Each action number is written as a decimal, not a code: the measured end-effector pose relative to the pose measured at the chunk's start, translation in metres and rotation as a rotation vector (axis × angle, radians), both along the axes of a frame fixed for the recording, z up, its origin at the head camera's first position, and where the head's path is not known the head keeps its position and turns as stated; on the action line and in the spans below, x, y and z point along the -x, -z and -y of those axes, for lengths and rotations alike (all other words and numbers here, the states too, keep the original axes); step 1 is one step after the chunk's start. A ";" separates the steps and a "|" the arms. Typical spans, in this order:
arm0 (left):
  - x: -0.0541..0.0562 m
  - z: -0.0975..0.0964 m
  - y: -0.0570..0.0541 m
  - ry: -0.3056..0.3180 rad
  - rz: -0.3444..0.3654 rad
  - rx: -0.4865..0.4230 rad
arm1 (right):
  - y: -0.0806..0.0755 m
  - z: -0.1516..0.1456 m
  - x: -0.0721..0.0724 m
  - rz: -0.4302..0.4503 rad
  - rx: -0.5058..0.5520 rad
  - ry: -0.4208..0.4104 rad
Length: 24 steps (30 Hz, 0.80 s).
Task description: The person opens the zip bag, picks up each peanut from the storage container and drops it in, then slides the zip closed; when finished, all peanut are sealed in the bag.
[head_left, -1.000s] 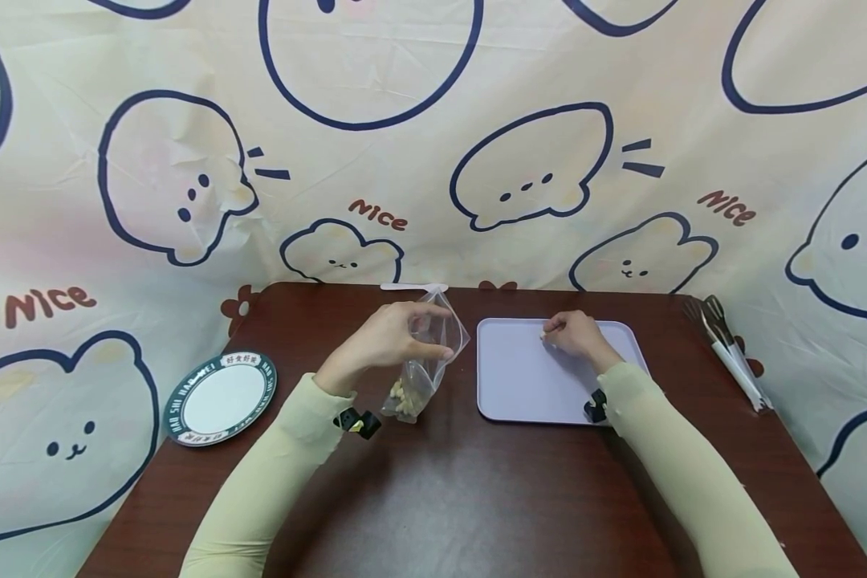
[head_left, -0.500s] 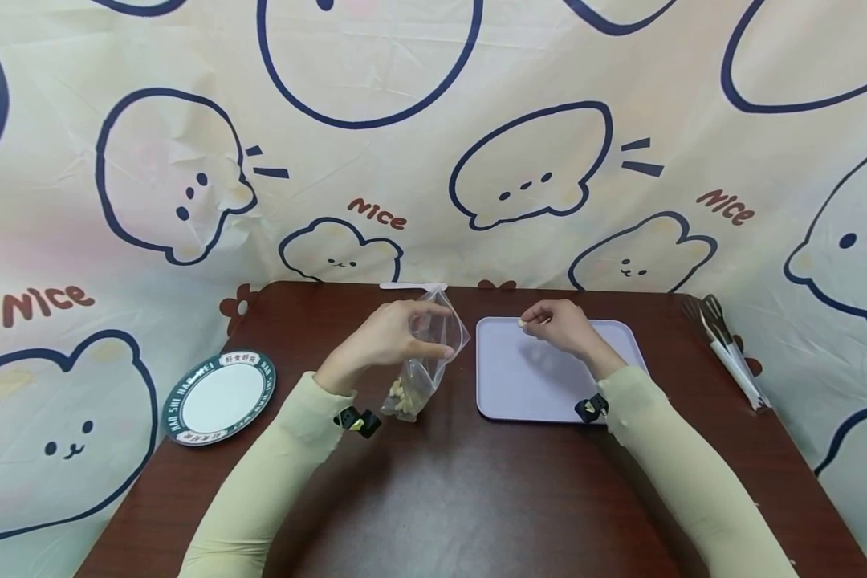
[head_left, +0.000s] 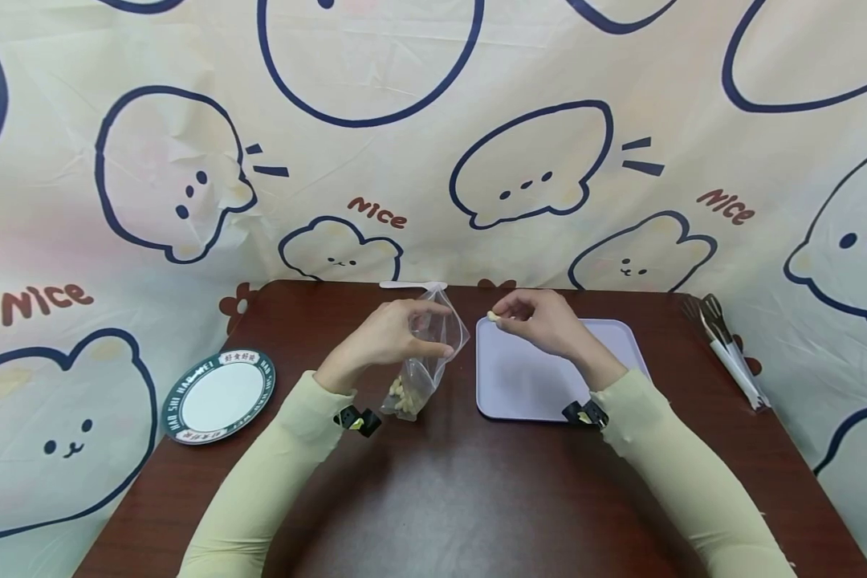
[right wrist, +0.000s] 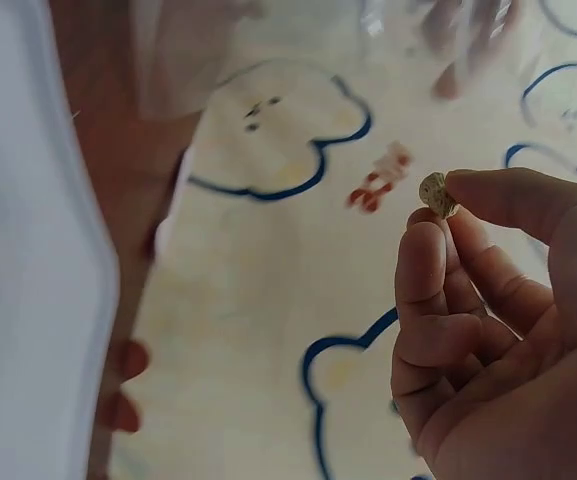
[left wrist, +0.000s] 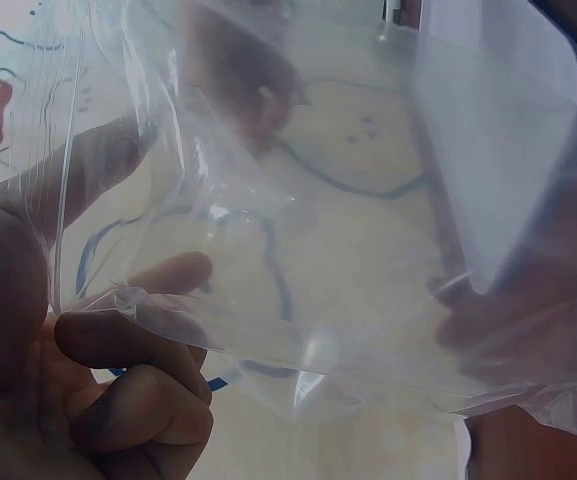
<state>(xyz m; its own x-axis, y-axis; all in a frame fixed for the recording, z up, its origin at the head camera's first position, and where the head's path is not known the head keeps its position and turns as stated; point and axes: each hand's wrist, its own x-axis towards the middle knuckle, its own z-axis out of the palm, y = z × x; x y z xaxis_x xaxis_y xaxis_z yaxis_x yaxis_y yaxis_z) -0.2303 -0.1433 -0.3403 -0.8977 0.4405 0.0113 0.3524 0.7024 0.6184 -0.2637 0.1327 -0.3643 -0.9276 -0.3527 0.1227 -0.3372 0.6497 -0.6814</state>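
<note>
A clear zip bag [head_left: 428,371] hangs from my left hand [head_left: 383,333], which grips its mouth and spreads it with thumb and fingers. Several small pale nuggets [head_left: 403,396] lie in its bottom corner. My right hand [head_left: 547,321] pinches one small pale nugget [head_left: 493,316] between thumb and fingertips, over the left back corner of the lilac tray [head_left: 535,389]. In the right wrist view this nugget [right wrist: 435,195] looks beige and ridged. The bag's film [left wrist: 358,290] fills much of the left wrist view, with curled fingers at its edge.
A white plate with a green lettered rim [head_left: 260,393] sits at the table's left edge. Metal utensils with white handles [head_left: 740,373] lie at the right edge. One white handle [head_left: 405,285] lies along the back edge, by the cartoon-printed cloth [head_left: 419,177].
My right hand has lifted from the tray and moved left toward the bag, carrying the pale nugget. My left hand and the bag stay in place.
</note>
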 end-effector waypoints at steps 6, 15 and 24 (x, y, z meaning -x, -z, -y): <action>0.000 0.000 -0.001 0.011 -0.005 0.003 | -0.018 0.014 -0.019 -0.039 0.040 -0.061; -0.001 -0.001 0.000 0.014 -0.014 0.005 | -0.023 0.030 -0.032 -0.088 0.027 -0.143; -0.001 -0.003 -0.002 0.012 0.001 0.001 | -0.021 0.040 -0.033 -0.091 0.005 -0.164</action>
